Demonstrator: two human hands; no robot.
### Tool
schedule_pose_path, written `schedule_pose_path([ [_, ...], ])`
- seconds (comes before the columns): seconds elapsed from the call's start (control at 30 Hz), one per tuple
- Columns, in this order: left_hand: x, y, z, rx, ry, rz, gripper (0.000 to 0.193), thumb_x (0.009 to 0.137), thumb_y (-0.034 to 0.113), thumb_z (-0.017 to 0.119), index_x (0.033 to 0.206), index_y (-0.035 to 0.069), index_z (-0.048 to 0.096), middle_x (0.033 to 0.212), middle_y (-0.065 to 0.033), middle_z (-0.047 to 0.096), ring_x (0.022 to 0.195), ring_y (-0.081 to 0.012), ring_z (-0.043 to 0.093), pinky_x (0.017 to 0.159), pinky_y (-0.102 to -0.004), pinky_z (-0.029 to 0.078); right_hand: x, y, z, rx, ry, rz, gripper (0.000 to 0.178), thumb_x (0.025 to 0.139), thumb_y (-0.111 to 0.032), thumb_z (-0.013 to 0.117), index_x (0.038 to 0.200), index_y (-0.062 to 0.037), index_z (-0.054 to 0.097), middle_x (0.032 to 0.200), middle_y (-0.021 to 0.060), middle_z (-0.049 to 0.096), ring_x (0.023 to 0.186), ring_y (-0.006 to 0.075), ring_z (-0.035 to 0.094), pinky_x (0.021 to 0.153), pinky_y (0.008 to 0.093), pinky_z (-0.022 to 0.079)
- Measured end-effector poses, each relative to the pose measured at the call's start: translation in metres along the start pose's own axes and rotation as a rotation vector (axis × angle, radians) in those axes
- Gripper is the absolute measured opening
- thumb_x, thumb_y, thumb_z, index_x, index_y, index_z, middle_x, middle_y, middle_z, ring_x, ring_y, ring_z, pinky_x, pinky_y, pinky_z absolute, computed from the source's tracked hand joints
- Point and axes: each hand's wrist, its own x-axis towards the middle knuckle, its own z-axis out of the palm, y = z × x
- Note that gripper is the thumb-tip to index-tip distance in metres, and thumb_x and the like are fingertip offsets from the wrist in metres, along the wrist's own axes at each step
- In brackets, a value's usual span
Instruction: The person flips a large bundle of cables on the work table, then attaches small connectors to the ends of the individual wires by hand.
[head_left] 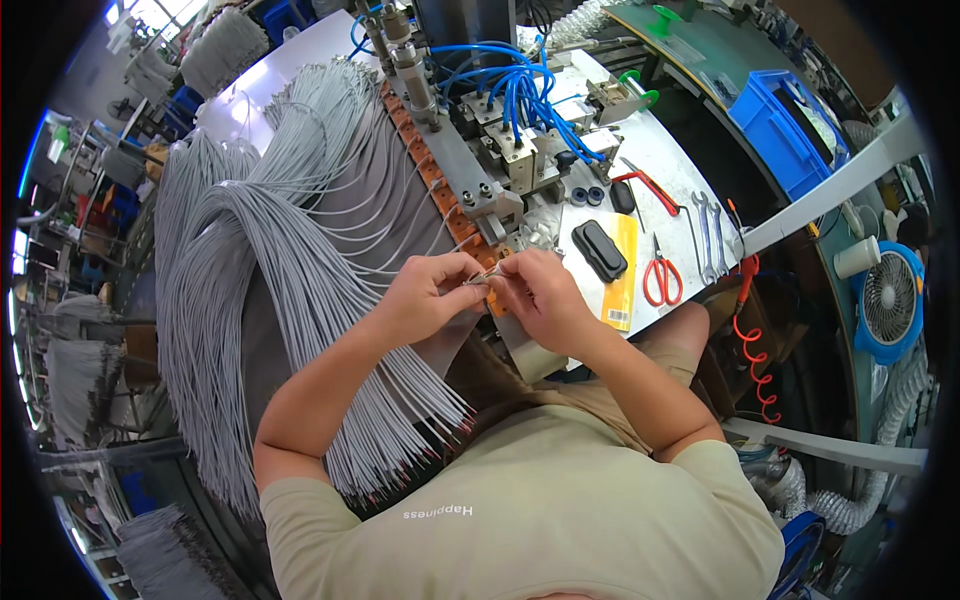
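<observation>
My left hand (428, 297) and my right hand (541, 298) meet in front of me, fingertips pinched together. Between them is the end of a thin grey cable (478, 281), gripped by both; its fine detail is too small to make out. Just beyond my fingers runs a row of orange blocks (432, 178) along a machine, with grey cables leading into it from the left. A large bundle of grey cables (290, 240) drapes over the bench to my left, its reddish-tipped ends hanging near my left forearm.
Right of my hands, a black case (599, 251) lies on a yellow packet (619, 285), beside red-handled scissors (662, 279) and wrenches (718, 235). Blue air tubes (525, 95) top the machine. Farther right are a blue bin (785, 135), a fan (889, 300) and a red coiled hose (752, 355).
</observation>
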Motion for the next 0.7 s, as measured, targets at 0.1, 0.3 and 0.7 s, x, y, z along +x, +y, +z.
schedule_pose_path([
  [0.1, -0.003, 0.008, 0.004, 0.230, 0.100, 0.162, 0.021, 0.090, 0.003, 0.066, 0.110, -0.004, 0.069, 0.089, -0.0087, 0.072, 0.079, -0.0085, 0.067, 0.070, -0.0242, 0.053, 0.008, 0.004, -0.001, -0.300, 0.147, -0.202, 0.015, 0.094, -0.013, 0.067, 0.094, -0.0013, 0.057, 0.066, 0.0038, 0.054, 0.060, 0.0120, 0.051, 0.056, 0.0281, 0.042],
  [0.3, -0.005, 0.029, 0.003, 0.289, -0.019, -0.038, 0.027, 0.087, 0.003, 0.067, 0.114, 0.000, 0.070, 0.093, -0.0135, 0.072, 0.076, -0.0144, 0.070, 0.062, -0.0281, 0.053, -0.007, 0.041, -0.002, 0.218, 0.153, 0.530, 0.017, 0.095, -0.014, 0.065, 0.089, -0.0015, 0.056, 0.066, 0.0004, 0.054, 0.061, 0.0080, 0.050, 0.054, 0.0256, 0.039],
  [0.7, -0.001, -0.005, 0.007, 0.695, 0.128, 0.412, 0.026, 0.079, 0.006, 0.071, 0.105, 0.007, 0.073, 0.098, -0.0111, 0.072, 0.069, -0.0267, 0.067, 0.062, -0.0320, 0.055, 0.002, 0.044, -0.004, 0.395, 0.034, 0.733, 0.017, 0.095, -0.017, 0.065, 0.088, -0.0024, 0.058, 0.065, -0.0021, 0.055, 0.056, 0.0046, 0.046, 0.051, 0.0231, 0.036],
])
